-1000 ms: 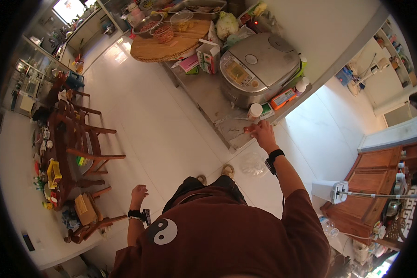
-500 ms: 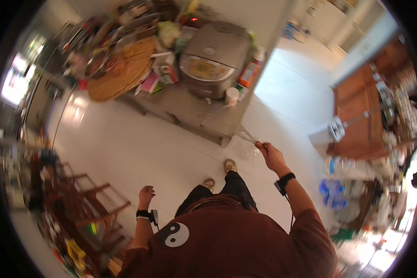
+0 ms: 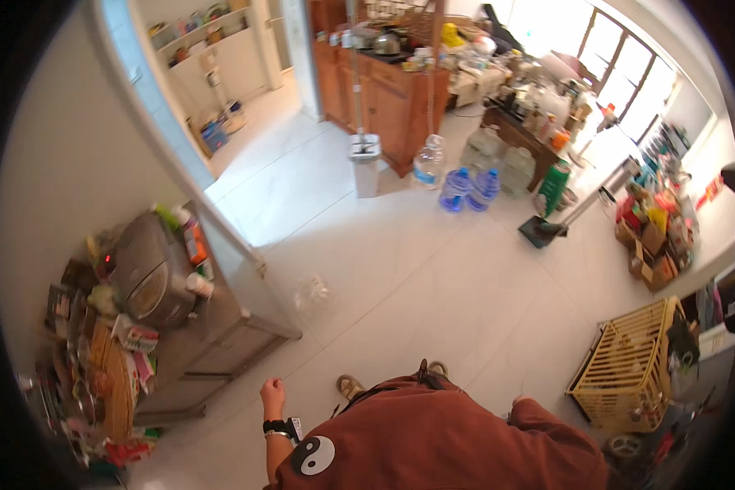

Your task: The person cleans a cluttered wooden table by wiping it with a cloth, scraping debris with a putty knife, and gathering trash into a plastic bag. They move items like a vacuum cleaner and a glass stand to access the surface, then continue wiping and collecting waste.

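The left hand (image 3: 273, 395) has curled fingers; the right hand's (image 3: 521, 400) I cannot tell; a clear plastic bottle (image 3: 429, 162) wears a blue label (image 3: 424, 176).

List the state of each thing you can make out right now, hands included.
Left hand: loosely curled, no held thing visible
Right hand: mostly hidden by the sleeve, grip unclear
Rice cooker: lid shut
Mop bucket: upright on the floor
Blue-tinted bottles: standing on the floor
Clear plastic: lying on the floor
Cabinet doors: appear shut
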